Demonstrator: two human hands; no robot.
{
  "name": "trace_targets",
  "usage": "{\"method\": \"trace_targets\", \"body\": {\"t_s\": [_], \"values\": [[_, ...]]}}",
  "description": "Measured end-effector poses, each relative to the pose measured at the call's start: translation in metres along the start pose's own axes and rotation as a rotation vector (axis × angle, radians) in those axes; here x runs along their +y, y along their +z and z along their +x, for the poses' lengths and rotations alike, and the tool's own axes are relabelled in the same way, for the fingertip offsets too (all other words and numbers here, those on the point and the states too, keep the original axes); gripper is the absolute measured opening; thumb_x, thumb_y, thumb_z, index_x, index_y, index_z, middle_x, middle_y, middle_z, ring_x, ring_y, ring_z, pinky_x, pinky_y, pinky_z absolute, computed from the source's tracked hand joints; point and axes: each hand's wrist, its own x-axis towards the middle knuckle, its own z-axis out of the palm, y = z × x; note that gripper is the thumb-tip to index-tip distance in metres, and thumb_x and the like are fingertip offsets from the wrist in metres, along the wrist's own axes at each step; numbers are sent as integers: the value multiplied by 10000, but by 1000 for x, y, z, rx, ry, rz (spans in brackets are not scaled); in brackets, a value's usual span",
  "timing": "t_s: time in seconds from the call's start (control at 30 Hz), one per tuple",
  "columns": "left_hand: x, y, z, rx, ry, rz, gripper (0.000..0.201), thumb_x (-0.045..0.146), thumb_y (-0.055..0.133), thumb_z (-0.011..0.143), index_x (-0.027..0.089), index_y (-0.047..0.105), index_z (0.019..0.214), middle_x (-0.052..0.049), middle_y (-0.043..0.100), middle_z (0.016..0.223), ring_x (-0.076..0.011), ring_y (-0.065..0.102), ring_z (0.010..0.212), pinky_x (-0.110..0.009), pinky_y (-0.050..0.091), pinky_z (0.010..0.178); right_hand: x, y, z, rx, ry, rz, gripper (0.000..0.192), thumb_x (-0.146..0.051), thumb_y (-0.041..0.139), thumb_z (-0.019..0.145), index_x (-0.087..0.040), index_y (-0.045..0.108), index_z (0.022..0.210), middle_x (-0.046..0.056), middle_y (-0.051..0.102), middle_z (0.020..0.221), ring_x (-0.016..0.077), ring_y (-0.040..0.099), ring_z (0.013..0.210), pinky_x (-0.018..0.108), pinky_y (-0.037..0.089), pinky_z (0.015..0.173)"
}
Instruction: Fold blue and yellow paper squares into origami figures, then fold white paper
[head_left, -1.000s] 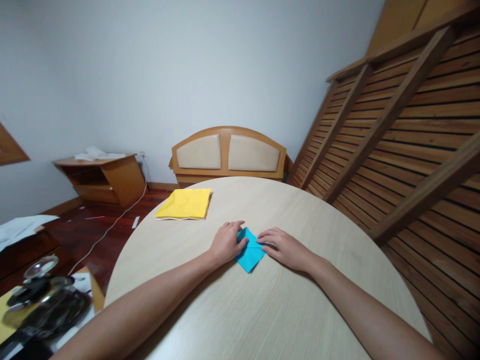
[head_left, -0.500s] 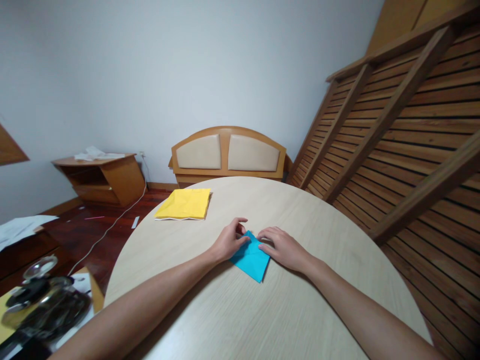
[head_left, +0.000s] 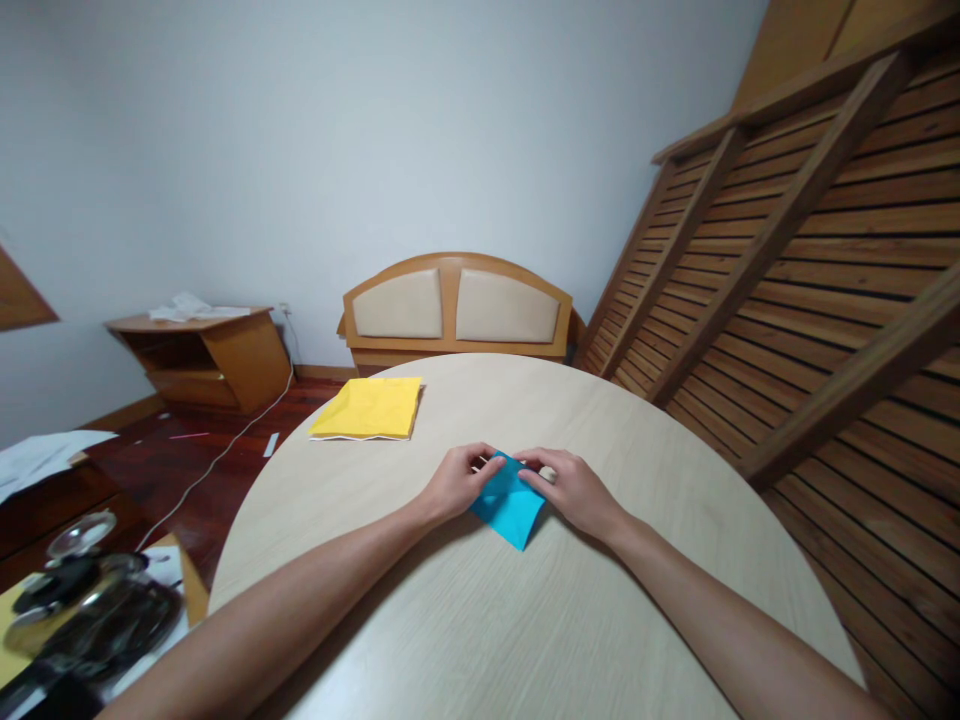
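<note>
On the round table [head_left: 465,640], near its middle, holding a piece of blue paper [head_left: 511,515] by its far part, with one hand at each side; pinching it at the far left between thumb and forefinger of the left hand [head_left: 457,484], and at the far right between thumb and fingers of the right hand [head_left: 579,492], with both thumbs on top; unable to make out the fingertips behind the paper. Pointing one corner back toward the near side of the table, low over the top; no telling whether touching it there. Judging by the crease and straight edges, probably past some folding already; judging by the slightly bowed surface, not yet pressed flat nor let go; impossible to say the number of folds left or the finished shape. Farther off to the left, well apart from both hands, yellow paper [head_left: 367,408] with a white edge beneath.
</note>
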Motion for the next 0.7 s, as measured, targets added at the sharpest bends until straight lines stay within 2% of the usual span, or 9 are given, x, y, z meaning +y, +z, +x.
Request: {"method": "trace_targets", "body": {"t_s": [0.1, 0.23, 0.43, 0.53, 0.63, 0.7], "values": [[1, 0, 1, -21, -15, -36, 373, 465, 559, 875, 116, 661, 793, -20, 588, 677, -127, 481, 613, -247, 367, 568, 1, -2, 0, 8, -79, -33, 270, -314, 576, 950, -291, 681, 1198, 32, 733, 1108, 214, 667, 985, 359, 486, 900], [0, 0, 1, -19, -25, -55, 398, 484, 560, 862, 108, 650, 766, 4, 527, 634, -108, 418, 580, -235, 319, 534, 2, -6, 0, -26, -176, -101, 345, -279, 535, 977, -323, 616, 1310, 37, 728, 1056, 198, 660, 931, 338, 491, 835], [-4, 0, 1, -48, -35, -79, 393, 481, 585, 846, 100, 671, 797, 0, 536, 633, -106, 414, 568, -234, 301, 525, 2, -8, 0, -43, -219, -157, 371, -268, 526, 977, -338, 596, 1335, 46, 700, 1005, 201, 638, 910, 331, 489, 802], [-1, -1, 1, -21, -30, -83, 369, 468, 617, 830, 107, 687, 804, -27, 601, 675, -124, 474, 600, -240, 343, 552, 0, -8, 0, -41, -172, -84, 366, -281, 521, 979, -318, 598, 1335, 48, 697, 1025, 201, 638, 932, 337, 492, 834], [5, -4, 3, 40, -8, -102, 351, 460, 636, 827, 116, 686, 787, -55, 646, 728, -145, 528, 656, -246, 384, 589, -2, -6, 0, 55, -16, 41, 388, -333, 567, 949, -265, 594, 1330, 54, 703, 1055, 207, 648, 946, 349, 500, 865], [6, -5, 5, 82, -13, -163, 351, 469, 649, 818, 118, 670, 811, -59, 649, 735, -148, 540, 661, -242, 391, 581, -2, -5, 2, 126, 88, 133, 368, -373, 622, 904, -228, 640, 1243, 66, 707, 1077, 220, 655, 955, 357, 509, 867]]}}
